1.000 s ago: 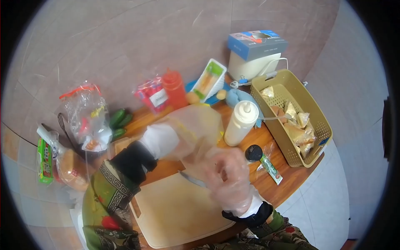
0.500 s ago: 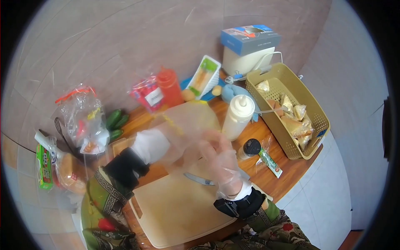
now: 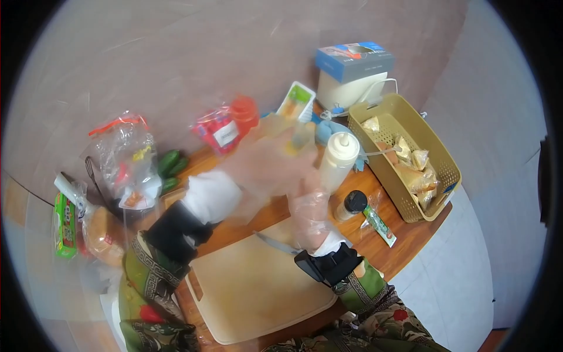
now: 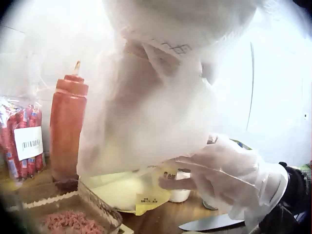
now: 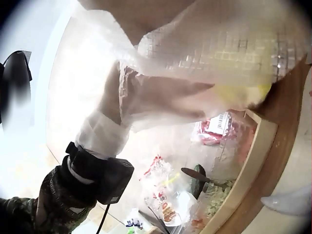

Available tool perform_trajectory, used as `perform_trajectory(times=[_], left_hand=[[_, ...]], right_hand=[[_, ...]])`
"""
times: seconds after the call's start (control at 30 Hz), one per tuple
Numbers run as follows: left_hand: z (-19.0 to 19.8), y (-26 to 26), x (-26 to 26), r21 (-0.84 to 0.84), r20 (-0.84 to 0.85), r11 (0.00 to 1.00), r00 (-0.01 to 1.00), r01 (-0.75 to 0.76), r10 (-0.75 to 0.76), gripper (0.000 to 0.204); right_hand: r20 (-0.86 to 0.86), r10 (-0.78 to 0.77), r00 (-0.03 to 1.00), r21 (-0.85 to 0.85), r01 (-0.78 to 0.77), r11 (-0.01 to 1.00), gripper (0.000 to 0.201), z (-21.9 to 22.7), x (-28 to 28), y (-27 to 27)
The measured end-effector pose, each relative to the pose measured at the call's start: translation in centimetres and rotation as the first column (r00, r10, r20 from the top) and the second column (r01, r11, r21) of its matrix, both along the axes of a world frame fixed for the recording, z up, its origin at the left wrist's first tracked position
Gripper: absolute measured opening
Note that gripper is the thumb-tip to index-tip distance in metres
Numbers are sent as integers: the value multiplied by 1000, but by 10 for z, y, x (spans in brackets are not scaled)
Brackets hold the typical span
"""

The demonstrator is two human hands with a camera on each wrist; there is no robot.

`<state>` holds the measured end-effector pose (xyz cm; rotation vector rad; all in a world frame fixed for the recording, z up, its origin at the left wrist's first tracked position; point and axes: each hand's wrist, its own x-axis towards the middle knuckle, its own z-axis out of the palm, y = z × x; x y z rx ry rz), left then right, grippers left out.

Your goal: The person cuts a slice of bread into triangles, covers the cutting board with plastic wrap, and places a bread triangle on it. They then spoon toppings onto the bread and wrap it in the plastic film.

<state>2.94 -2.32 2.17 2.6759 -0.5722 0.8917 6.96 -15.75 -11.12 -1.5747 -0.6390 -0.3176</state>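
Observation:
Loose clear gloves cover both hands. In the head view my left hand (image 3: 258,167) is blurred above the table, and my right hand (image 3: 308,205) is beside it. My left hand's fingers (image 5: 180,100) extend in the right wrist view. My right hand (image 4: 222,170) pinches a thin, cloudy plastic film (image 4: 161,126) hanging from my left hand in the left wrist view; its fingertips are partly hidden. A knife (image 3: 275,242) lies across the top of a cutting board (image 3: 264,287), below my right hand.
A white squeeze bottle (image 3: 339,158) and black-lidded jar (image 3: 352,205) stand right of my hands. A basket (image 3: 404,158) of wrapped food is farther right. Behind are a red bottle (image 3: 243,114) and red packets (image 3: 218,130); cucumbers (image 3: 170,164) and bagged bread (image 3: 104,234) lie left.
My right hand has moved up and slightly left, off the board toward my left hand. My left hand stays raised over the table, blurred, with the film shifting around it.

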Motion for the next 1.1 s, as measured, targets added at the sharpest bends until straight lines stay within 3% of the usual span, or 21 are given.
perform_trajectory(times=[0.03,0.1,0.17,0.23,0.27,0.33,0.43,0.47,0.53,0.57,0.63,0.73,0.77,0.9,1.07,1.1], left_hand=[[-2,10,-5,-206,-98,978,994,20,-41,27],[-3,31,-18,-585,-252,811,951,-4,-177,32],[-4,51,-31,-854,-320,511,877,-104,-357,37],[-2,60,-43,-957,-288,136,790,-255,-541,43],[1,60,-50,-958,-285,135,797,-252,-532,43],[26,49,-69,-877,-322,474,827,-78,-460,45],[60,23,-99,-510,-339,851,880,124,-332,48],[64,13,-110,-515,-340,850,885,107,-318,48],[68,-11,-129,-599,-688,666,711,-444,-145,51],[73,-21,-139,-602,-689,655,712,-457,-136,51],[86,-41,-156,-703,-645,581,711,-409,-280,51],[99,-62,-179,-835,-527,448,701,-320,-480,51],[97,-66,-187,-838,-521,443,710,-319,-474,51],[77,-79,-221,-770,-629,407,695,-492,-348,56],[26,-83,-253,-682,-729,326,643,-655,-236,62],[4,-74,-259,-623,-782,379,563,-684,-269,61]], right_hand=[[4,6,1000,2,-6,1000,13,15,-3,-1],[6,-13,1000,-13,13,1000,15,45,-13,-9],[-48,71,996,65,-67,996,16,56,-18,-9],[-95,162,982,144,-147,979,16,65,-24,-11],[-32,199,979,188,-190,964,18,70,-27,-13],[38,246,968,228,-248,941,20,82,-36,-20],[79,300,951,220,-311,925,21,94,-50,-33],[113,301,947,196,-318,928,17,95,-53,-36],[143,317,938,193,-341,920,14,96,-58,-39],[138,334,932,188,-356,915,14,99,-63,-41],[-47,415,909,180,-401,898,16,110,-73,-48],[-86,544,834,248,-511,823,14,118,-81,-53],[-141,616,775,311,-556,771,14,120,-82,-56],[-74,708,702,213,-683,699,17,116,-86,-72],[-225,780,584,250,-739,626,16,84,-108,-83],[-261,800,540,265,-757,598,15,83,-117,-84]])
